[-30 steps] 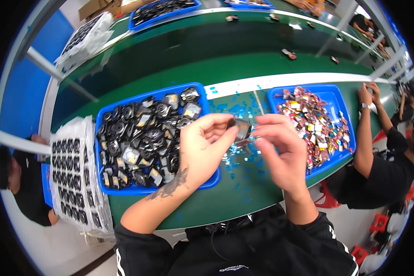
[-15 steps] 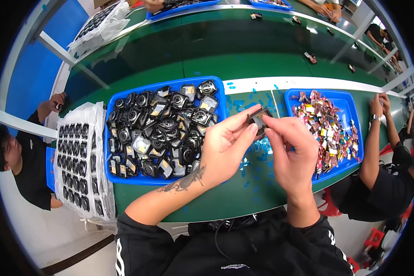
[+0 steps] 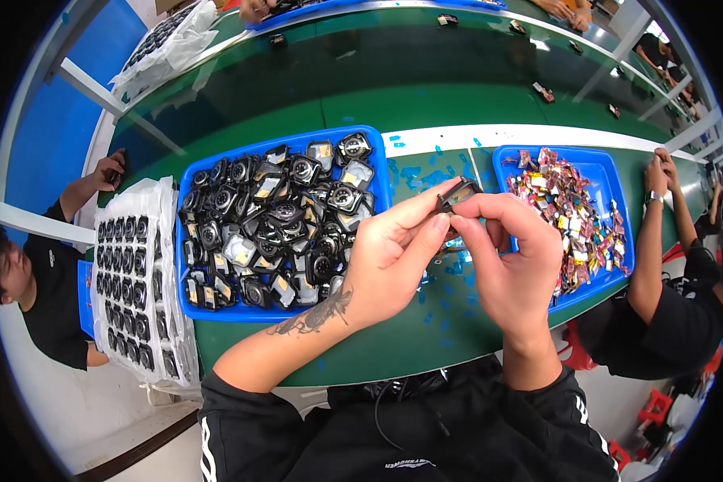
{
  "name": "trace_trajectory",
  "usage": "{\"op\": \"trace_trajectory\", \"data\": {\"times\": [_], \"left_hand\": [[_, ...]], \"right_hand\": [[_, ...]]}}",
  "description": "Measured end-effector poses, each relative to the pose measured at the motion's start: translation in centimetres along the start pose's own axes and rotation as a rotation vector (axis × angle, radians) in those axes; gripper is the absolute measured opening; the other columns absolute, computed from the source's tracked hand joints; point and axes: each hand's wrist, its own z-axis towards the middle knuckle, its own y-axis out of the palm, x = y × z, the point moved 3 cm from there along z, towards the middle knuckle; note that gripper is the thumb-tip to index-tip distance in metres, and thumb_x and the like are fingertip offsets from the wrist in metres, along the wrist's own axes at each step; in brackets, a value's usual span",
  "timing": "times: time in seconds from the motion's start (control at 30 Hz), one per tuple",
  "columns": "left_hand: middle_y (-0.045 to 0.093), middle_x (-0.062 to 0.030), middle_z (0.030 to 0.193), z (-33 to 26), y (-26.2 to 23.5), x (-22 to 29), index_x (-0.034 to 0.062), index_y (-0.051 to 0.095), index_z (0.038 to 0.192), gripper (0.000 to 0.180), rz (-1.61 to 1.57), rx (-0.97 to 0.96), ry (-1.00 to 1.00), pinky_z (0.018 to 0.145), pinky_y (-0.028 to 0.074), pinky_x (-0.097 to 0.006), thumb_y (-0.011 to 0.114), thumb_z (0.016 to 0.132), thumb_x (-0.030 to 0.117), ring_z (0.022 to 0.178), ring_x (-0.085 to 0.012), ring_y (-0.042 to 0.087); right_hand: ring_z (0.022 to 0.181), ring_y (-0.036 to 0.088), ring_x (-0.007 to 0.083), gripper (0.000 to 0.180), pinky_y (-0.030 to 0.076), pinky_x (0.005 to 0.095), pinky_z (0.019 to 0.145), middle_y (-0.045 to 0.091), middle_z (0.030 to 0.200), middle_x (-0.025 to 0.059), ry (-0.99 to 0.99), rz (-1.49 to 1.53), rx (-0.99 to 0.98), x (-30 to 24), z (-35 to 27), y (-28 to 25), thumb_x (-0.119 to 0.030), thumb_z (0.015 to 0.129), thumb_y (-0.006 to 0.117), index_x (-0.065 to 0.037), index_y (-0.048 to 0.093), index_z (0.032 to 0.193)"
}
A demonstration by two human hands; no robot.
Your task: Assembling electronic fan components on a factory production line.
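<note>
A dark smartwatch case [image 3: 463, 193] with an open-looking inside is held up over the green table, tilted. My left hand [image 3: 390, 261] grips it between thumb and fingers from the left. From the right, my right hand [image 3: 518, 261] pinches at the case's lower edge with thumb and forefinger; whether a small part sits between those fingertips is hidden. Left of my hands stands a blue tray [image 3: 382, 173] heaped with black watch cases [image 3: 285, 210]. On the right, another blue tray [image 3: 601, 193] holds a pile of small pink, white and gold parts [image 3: 566, 233].
Small blue film pieces [image 3: 430, 178] litter the green table [image 3: 353, 357]. White packing trays [image 3: 104, 281] of watch cases stand at far left. A white rail [image 3: 434, 138] crosses behind the trays, before a green belt [image 3: 361, 88] carrying loose parts. Co-workers sit at both sides.
The watch case has tilted in my fingers, and my right fingertips have shifted to its lower edge. The view has moved slightly. At far left, a co-worker's hand has lowered toward the table.
</note>
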Motion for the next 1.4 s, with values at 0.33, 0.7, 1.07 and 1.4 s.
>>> {"op": "trace_trajectory", "data": {"times": [0.33,0.7,1.07,1.4], "left_hand": [[0.065,-0.0050,0.110,-0.4,-0.1,0.2,-0.0037,0.048,0.138,0.038,0.252,0.059,-0.003,0.079,0.048,-0.021,0.048,0.102,0.007,0.091,-0.0048,0.056],[0.067,-0.0061,0.106,0.1,0.2,0.0,-0.0051,0.050,0.133,0.034,-0.067,0.132,-0.141,0.071,0.049,-0.022,0.046,0.102,0.008,0.086,-0.0059,0.061],[0.067,-0.0171,0.108,-0.2,0.2,3.7,-0.0008,0.063,0.115,0.024,0.748,-0.086,0.189,0.085,0.052,-0.030,0.047,0.096,-0.002,0.098,-0.0201,0.067],[0.068,-0.0146,0.107,-0.3,0.7,3.8,0.0041,0.070,0.109,0.037,1.178,-0.019,0.667,0.072,0.058,-0.032,0.073,0.073,-0.005,0.088,-0.0270,0.070]], "right_hand": [[0.054,0.051,0.0122,0.013,0.037,0.0258,0.047,0.063,0.072,0.0048,-0.028,-0.011,-0.047,0.4,0.4,0.0,0.002,0.076,0.073,-0.005,0.063,0.082],[0.067,0.052,0.0187,0.027,0.044,0.0308,0.061,0.054,0.075,0.0058,-0.145,-0.010,-0.003,1.2,0.3,0.3,0.003,0.068,0.078,-0.004,0.057,0.084],[0.089,0.066,0.0117,0.027,0.056,0.0225,0.072,0.064,0.101,0.0097,0.180,0.620,-0.021,1.0,-2.1,-0.9,0.010,0.084,0.067,0.004,0.058,0.108],[0.081,0.067,0.0121,0.012,0.056,0.0238,0.073,0.066,0.094,0.0107,0.368,0.729,-0.099,0.7,-2.2,-2.1,0.005,0.090,0.061,0.006,0.061,0.102]]}}
